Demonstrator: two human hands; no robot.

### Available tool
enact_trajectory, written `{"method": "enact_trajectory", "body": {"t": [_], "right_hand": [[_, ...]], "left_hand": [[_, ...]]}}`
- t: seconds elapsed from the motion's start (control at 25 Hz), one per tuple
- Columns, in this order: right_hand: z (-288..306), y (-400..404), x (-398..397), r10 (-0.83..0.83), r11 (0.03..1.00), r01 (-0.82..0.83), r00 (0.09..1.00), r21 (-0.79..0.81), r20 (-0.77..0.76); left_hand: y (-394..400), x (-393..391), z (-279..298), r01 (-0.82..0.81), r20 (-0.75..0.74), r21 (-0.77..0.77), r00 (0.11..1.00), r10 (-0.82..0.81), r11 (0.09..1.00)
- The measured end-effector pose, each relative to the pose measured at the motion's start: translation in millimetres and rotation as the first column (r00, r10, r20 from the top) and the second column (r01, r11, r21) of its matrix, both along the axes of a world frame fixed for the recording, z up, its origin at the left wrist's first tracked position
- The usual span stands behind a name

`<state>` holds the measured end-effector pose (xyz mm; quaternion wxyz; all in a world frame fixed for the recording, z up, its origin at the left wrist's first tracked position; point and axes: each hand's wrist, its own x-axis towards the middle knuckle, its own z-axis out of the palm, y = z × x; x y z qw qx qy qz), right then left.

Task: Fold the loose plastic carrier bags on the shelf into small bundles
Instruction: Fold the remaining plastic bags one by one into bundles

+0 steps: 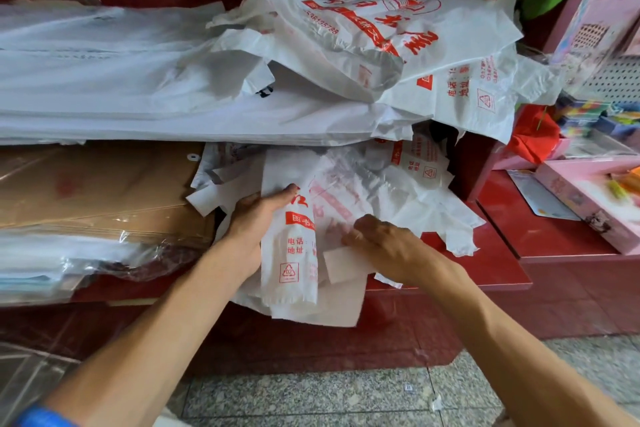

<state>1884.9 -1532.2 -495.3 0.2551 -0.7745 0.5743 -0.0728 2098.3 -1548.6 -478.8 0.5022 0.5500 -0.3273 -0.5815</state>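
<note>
- I see the left hand (258, 218) lying flat on the left part of a white carrier bag (289, 253); fingers straight and held together, tips pointing far and right, pressing the film down onto the red shelf (498, 270).
- The right hand (377, 239) sits just right of the left, on the same bag. Its fingers are curled and pinch a fold of the thin plastic; the fingertips are partly hidden under the film, so I cannot tell how many take part.
- The bag lies at the near edge of the shelf, between the two hands, its lower end hanging over the edge.
- Bag appearance: white, semi-translucent, crumpled, printed in red with characters and a recycling triangle; folded lengthwise into a narrow strip on the left side.
- More loose bags (415, 177) lie crumpled just beyond the hands.
- Above, a heap of printed bags (398, 45) rests on a stack of white sheets (138, 80).
- Left of the hands: wrapped brown cardboard (97, 184).
- Far right: a pink box (588, 198).
</note>
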Motion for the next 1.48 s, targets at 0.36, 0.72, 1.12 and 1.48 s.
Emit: {"method": "enact_trajectory", "body": {"t": [0.36, 0.72, 1.12, 1.48], "right_hand": [[-2, -22, -13, -0.221, 0.913, 0.201, 0.975, -0.354, -0.016], [0, 5, 22, -0.643, 0.751, -0.121, 0.084, 0.649, 0.761], [1, 4, 30, -0.617, 0.782, -0.074, 0.042, 0.618, 0.786], [23, -7, -13, -0.652, 0.745, 0.408, 0.279, 0.527, 0.705]], "left_hand": [[40, 15, 35, 0.295, -0.376, -0.057, 0.878, -0.294, 0.954], [16, 29, 12, 0.052, 0.308, 0.078, 0.949, -0.073, 0.996], [12, 41, 2, 0.144, -0.183, -0.081, 0.971, -0.156, 0.986], [13, 26, -7, 0.043, 0.148, 0.027, 0.988, -0.047, 0.999]]}}
